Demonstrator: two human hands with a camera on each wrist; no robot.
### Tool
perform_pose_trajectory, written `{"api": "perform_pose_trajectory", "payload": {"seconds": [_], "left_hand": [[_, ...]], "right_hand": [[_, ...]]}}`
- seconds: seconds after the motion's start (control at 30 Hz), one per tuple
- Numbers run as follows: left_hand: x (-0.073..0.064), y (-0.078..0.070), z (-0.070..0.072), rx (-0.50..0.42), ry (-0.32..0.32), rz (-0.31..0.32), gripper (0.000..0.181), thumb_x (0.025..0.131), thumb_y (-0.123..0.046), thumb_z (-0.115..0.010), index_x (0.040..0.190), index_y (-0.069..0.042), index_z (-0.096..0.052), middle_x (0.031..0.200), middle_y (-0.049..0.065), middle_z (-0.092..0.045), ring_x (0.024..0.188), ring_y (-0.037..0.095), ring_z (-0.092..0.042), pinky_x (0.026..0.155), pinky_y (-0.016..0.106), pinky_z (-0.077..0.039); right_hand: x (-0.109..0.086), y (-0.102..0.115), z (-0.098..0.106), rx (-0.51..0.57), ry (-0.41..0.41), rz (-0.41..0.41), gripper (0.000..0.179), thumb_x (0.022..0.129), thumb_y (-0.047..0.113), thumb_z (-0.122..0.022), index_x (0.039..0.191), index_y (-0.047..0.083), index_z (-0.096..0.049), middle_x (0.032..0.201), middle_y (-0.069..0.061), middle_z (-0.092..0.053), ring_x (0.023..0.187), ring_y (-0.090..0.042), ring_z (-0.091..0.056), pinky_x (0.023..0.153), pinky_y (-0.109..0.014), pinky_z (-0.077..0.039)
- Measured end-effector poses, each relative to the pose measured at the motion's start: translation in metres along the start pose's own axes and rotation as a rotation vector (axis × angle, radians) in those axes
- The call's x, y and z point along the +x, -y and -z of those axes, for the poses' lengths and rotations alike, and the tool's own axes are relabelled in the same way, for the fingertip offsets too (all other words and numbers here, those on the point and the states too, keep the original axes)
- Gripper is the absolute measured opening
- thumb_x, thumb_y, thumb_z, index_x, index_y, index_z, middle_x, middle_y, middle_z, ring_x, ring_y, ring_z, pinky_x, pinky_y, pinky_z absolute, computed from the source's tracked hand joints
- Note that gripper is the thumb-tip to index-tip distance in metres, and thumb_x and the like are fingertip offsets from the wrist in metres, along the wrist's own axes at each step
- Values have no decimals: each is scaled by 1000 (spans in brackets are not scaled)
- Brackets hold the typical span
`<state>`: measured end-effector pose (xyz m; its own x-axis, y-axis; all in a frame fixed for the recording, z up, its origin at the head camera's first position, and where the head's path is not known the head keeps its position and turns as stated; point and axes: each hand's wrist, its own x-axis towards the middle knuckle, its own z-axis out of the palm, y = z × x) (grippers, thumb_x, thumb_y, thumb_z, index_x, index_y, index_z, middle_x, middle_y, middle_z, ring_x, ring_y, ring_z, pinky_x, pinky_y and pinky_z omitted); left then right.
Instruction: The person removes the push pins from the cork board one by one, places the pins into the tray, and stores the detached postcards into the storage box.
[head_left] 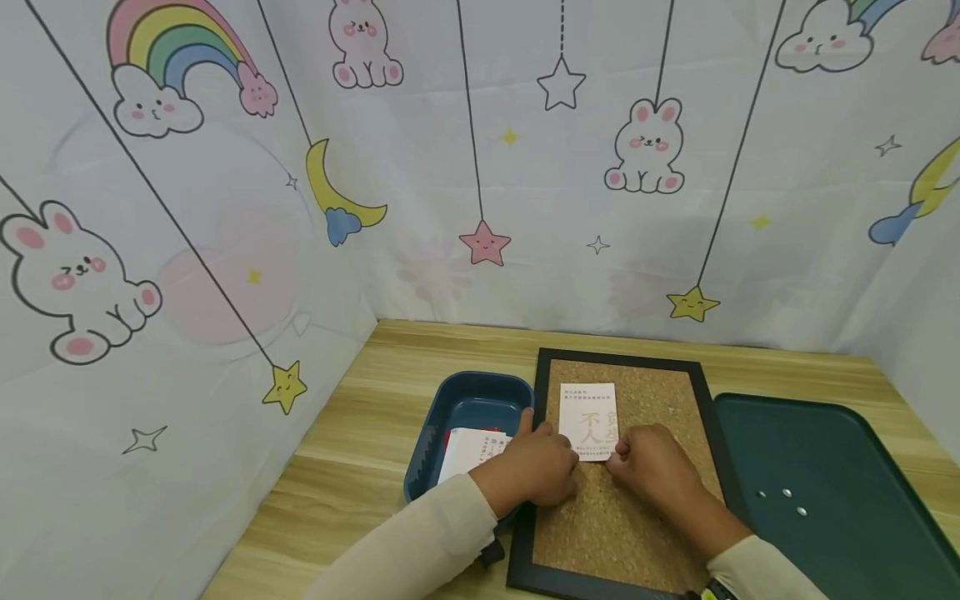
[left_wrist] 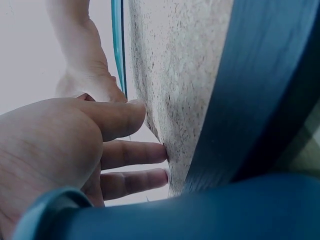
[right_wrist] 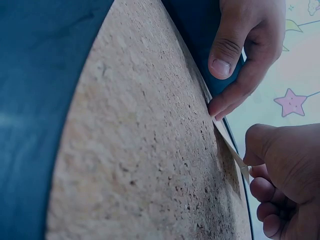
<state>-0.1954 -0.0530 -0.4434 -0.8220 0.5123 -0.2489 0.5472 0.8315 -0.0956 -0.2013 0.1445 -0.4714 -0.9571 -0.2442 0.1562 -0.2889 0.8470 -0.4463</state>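
A white printed card (head_left: 587,402) lies on the upper part of a black-framed cork board (head_left: 592,533). My left hand (head_left: 536,467) reaches over the frame to the card's lower left, its extended fingertips touching the card. In the left wrist view, two straight fingers (left_wrist: 134,154) rest against the card and board with the thumb held apart. My right hand (head_left: 656,467) pinches the card's lower right corner between thumb and curled index finger. That card edge (right_wrist: 231,145) stands slightly off the cork in the right wrist view.
A blue bin (head_left: 420,442) holding more printed cards (head_left: 471,450) stands left of the board. On the right, a dark green tray (head_left: 817,442) carries several small silvery round pieces (head_left: 787,493). A patterned curtain (head_left: 420,167) hangs behind the wooden table (head_left: 330,467).
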Motion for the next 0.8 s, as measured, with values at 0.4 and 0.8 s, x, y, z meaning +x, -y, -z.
{"api": "perform_pose_trajectory", "payload": {"seconds": [0.4,0.8], "left_hand": [[-2,-2,5,-3,20,16,36,99,-52,-61,127,-32,-72,125,-12,-65,129,20,-49,119,60,-11],[0,-1,2,-3,15,13,36,99,-52,-61,126,-31,-73,123,-11,-66,127,20,-50,118,59,-13]], "right_hand": [[0,1,0,13,20,-51,30,79,12,-71,56,17,-51,53,9,-41,49,-10,-40,47,-28,-29],[2,0,2,17,24,-53,29,79,10,-70,56,18,-54,52,11,-41,49,-8,-40,47,-27,-28]]}}
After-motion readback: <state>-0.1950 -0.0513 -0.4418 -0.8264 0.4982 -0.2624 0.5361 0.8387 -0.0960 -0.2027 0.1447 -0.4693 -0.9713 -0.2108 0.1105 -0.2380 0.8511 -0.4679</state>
